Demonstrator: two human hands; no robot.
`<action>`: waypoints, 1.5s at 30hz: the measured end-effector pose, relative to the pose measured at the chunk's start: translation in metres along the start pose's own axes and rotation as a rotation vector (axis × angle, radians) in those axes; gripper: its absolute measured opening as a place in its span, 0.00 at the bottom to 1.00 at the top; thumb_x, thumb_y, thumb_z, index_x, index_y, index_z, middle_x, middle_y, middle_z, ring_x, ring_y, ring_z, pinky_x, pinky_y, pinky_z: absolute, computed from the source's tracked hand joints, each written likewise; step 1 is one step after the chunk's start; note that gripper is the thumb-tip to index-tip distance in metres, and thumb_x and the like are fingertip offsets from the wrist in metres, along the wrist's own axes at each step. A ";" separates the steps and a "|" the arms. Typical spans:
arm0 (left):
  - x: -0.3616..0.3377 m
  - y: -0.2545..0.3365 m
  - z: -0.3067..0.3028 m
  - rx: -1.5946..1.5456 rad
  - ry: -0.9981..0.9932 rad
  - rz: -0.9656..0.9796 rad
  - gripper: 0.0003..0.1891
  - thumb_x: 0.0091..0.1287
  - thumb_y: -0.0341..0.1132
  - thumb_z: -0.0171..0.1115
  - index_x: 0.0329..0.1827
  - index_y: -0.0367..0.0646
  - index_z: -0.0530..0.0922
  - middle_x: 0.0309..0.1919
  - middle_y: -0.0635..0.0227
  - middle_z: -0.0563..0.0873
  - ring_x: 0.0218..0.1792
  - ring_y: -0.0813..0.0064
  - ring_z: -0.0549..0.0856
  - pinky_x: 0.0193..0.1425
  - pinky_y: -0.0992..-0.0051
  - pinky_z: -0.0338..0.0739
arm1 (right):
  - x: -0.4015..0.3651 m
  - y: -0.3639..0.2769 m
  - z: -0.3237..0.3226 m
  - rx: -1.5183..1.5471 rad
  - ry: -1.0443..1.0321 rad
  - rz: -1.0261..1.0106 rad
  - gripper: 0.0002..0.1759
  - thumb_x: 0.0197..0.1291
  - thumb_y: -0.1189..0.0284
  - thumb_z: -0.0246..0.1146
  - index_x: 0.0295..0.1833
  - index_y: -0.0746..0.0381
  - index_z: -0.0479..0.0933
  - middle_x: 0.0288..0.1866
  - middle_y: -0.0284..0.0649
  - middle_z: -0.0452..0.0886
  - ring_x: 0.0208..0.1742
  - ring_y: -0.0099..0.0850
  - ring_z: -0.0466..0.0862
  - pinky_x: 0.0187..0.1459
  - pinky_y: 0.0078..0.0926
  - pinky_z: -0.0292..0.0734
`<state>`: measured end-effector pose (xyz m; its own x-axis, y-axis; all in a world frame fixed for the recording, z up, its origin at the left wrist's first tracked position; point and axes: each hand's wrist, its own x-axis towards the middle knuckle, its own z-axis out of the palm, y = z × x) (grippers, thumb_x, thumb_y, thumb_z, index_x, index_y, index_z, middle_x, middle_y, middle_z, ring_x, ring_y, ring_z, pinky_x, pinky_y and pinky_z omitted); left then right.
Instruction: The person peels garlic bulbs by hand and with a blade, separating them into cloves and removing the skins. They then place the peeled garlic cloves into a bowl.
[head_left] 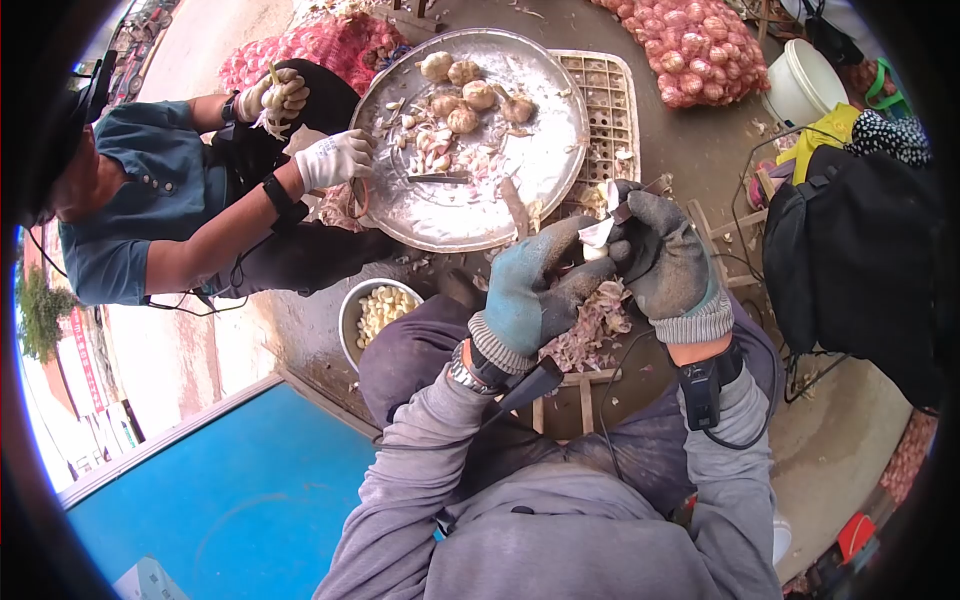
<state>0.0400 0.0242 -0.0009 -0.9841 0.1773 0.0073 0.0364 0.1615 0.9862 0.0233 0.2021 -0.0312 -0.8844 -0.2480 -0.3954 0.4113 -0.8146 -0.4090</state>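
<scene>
My left hand [545, 285], in a worn blue-grey glove, is closed with its fingertips on a garlic clove [597, 240] that shows white, with pale skin about it. Close beside it, my right hand [680, 260] wears a similar dirty glove and is closed around what looks like a small knife [621, 213]; its short blade points at the clove, and the handle is hidden in the fist. Both hands are raised above my lap, over a heap of garlic skins [590, 330]. Just beyond them lies a round metal tray [470, 225] with garlic bulbs [462, 119] and loose cloves [432, 150].
A bowl of peeled cloves [385, 312] stands by my left knee. Across the tray at left, a co-worker [150, 190] in white gloves holds a garlic bulb. Red net sacks [690, 50], a white bucket [805, 82], a black bag [850, 260] and a blue board [240, 490] surround me.
</scene>
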 end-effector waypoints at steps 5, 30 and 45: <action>-0.003 -0.021 -0.001 -0.044 -0.016 0.031 0.18 0.64 0.27 0.72 0.57 0.35 0.83 0.31 0.70 0.86 0.31 0.85 0.80 0.37 0.81 0.76 | 0.001 -0.024 0.004 -0.358 0.106 -0.176 0.14 0.71 0.71 0.63 0.57 0.67 0.80 0.40 0.39 0.86 0.36 0.27 0.86 0.38 0.21 0.84; 0.005 -0.006 -0.017 -0.337 -0.144 -0.465 0.16 0.74 0.42 0.63 0.55 0.40 0.85 0.27 0.68 0.88 0.20 0.88 0.74 0.21 0.85 0.63 | -0.013 -0.022 0.024 -1.032 -0.149 -0.064 0.17 0.66 0.73 0.68 0.57 0.70 0.79 0.46 0.39 0.86 0.46 0.24 0.84 0.49 0.26 0.82; 0.005 -0.016 -0.008 -0.249 -0.080 -0.383 0.16 0.74 0.34 0.65 0.62 0.39 0.82 0.30 0.72 0.86 0.25 0.88 0.78 0.28 0.84 0.70 | -0.012 -0.013 0.018 -1.315 -0.105 -0.277 0.14 0.64 0.75 0.67 0.54 0.66 0.82 0.45 0.43 0.88 0.44 0.26 0.86 0.48 0.26 0.83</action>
<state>0.0329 0.0147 -0.0149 -0.9017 0.2266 -0.3682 -0.3795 -0.0065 0.9252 0.0246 0.2067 -0.0060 -0.9605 -0.2450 -0.1319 0.0706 0.2440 -0.9672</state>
